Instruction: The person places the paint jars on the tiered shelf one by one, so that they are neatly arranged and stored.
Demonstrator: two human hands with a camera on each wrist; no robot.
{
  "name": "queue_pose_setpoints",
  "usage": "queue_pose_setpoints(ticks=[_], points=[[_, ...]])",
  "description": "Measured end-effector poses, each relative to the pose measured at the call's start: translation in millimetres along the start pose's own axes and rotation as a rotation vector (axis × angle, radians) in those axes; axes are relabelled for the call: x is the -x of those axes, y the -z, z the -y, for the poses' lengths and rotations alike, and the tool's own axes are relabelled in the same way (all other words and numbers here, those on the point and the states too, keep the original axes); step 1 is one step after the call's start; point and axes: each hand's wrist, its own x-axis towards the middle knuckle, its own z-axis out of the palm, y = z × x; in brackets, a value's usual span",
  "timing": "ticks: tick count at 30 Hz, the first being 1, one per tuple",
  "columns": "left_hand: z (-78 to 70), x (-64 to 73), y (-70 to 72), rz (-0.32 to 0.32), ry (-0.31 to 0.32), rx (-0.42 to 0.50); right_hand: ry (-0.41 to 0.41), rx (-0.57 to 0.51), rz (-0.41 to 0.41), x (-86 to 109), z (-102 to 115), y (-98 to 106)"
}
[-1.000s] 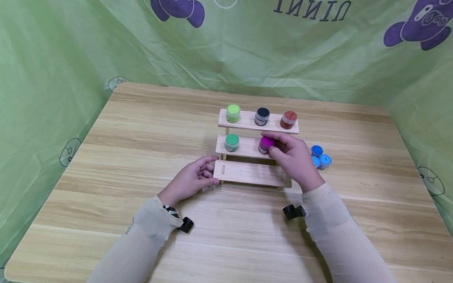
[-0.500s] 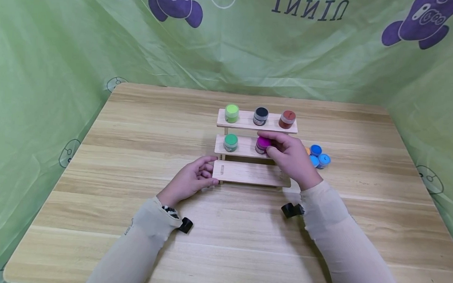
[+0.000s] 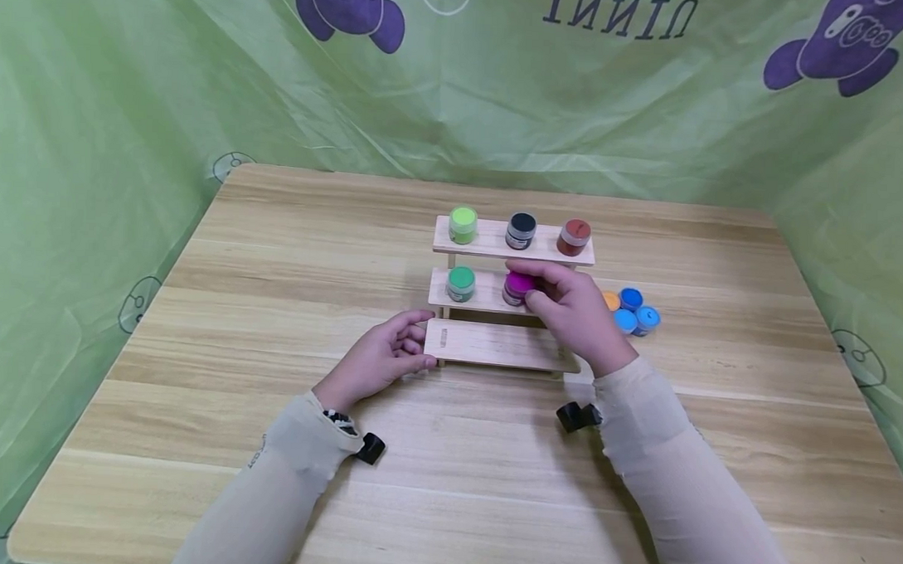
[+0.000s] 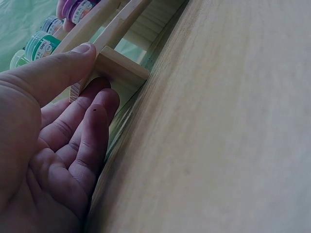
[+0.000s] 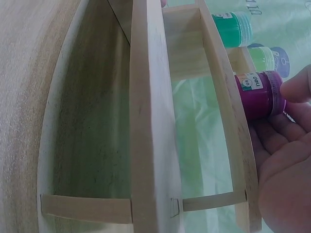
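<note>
A three-step wooden rack (image 3: 501, 346) stands on the table. My right hand (image 3: 580, 315) pinches a purple paint jar (image 3: 518, 288) by its lid, thumb on the near side. In the right wrist view this purple jar (image 5: 257, 94) stands upright at the middle shelf. Left of it on that shelf is a green jar (image 3: 461, 284). The top shelf bears a light green jar (image 3: 463, 225), a black-lidded jar (image 3: 521, 231) and a red-brown jar (image 3: 574, 237). My left hand (image 3: 378, 354) holds the left end of the lowest shelf, its thumb (image 4: 82, 53) against the board's end.
Right of the rack, an orange-lidded jar (image 3: 611, 301), a dark blue jar (image 3: 631, 299) and two lighter blue jars (image 3: 648, 319) cluster on the wooden table (image 3: 273, 267). A green curtain (image 3: 443, 107) hangs behind and at both sides.
My right hand has slid the purple jar a little left along the middle shelf. The orange-lidded jar has come out from behind that hand. My left hand stays put.
</note>
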Motion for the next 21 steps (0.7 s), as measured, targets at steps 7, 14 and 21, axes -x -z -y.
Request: queue_pose_setpoints(ticks=[7, 14, 21], points=[[-0.2, 0.3, 0.1, -0.001, 0.002, 0.005, 0.005, -0.014, -0.008, 0.9, -1.4, 0.5], [-1.6, 0.9, 0.4, -0.004, 0.008, 0.003, 0.039, -0.040, -0.045, 4.6, -5.4, 1.5], [-1.0, 0.9, 0.8, -0.005, 0.008, 0.000, 0.091, -0.051, -0.090, 8.6, -12.1, 4.4]])
